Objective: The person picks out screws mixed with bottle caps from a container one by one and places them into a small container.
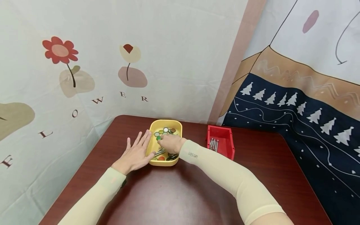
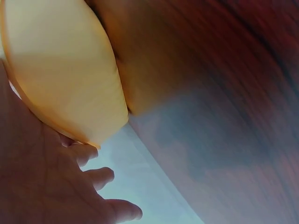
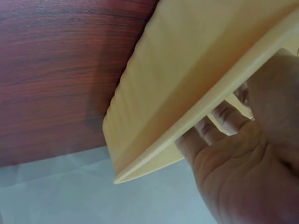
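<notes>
A yellow bin holds several round pieces like bottle caps, one orange and one white-faced, with long silver metal pieces among them. My left hand lies with fingers spread and straight along the bin's left rim, and its thumb reaches over the near left corner. From the right, my right hand dips into the bin over the round pieces. In the right wrist view, its fingers pass behind the bin's rim. The fingertips are hidden; I cannot tell whether they grip anything.
To the right stands a red bin with several silver bolt-like pieces at its left side. Both bins sit on a dark red-brown wooden table. A printed cloth hangs behind the table's far edge.
</notes>
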Available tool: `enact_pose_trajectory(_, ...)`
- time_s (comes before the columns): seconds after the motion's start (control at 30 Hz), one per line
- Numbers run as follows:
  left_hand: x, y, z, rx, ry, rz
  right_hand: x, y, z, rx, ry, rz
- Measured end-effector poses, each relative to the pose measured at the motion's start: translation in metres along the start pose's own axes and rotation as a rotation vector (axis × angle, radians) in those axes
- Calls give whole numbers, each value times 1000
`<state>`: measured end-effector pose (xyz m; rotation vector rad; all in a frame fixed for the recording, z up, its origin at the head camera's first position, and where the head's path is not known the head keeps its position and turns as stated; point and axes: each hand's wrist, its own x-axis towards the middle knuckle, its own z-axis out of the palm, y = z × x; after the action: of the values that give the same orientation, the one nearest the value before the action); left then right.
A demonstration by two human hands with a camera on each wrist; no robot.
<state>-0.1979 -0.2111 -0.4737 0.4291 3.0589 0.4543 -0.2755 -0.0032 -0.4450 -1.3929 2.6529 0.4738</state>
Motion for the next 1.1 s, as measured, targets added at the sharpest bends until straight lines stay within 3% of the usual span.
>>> enact_pose_trajectory(0.13, 1, 2, 1, -1, -2, 5, -1, 1, 1, 20, -32, 52)
enact_pose_trajectory(0.23, 2, 3, 2, 1, -2, 8, 15, 9, 27, 44, -18, 87)
enact_pose_trajectory(0.33, 2, 4, 2, 5, -3, 7, 18, 11, 31, 63, -44, 104)
enact_pose_trajectory(0.47, 1, 4, 2, 14, -2, 5, 0, 8, 7, 112, -120, 96)
enact_pose_trajectory(0.57, 0, 4, 2, 22, 1, 3, 2, 17, 14, 178, -124, 74)
enact_pose_trajectory(0.7, -1, 3, 1, 23, 6, -1, 3, 27, 20, 240, -89, 45)
enact_pose_trajectory(0.83, -1, 3, 1, 15, 3, -2, -12, 26, 1, 309, -56, 33)
enact_pose_trajectory(1.1, 0, 4, 2, 21, -5, -6, -24, 33, -4, 467, 82, 26)
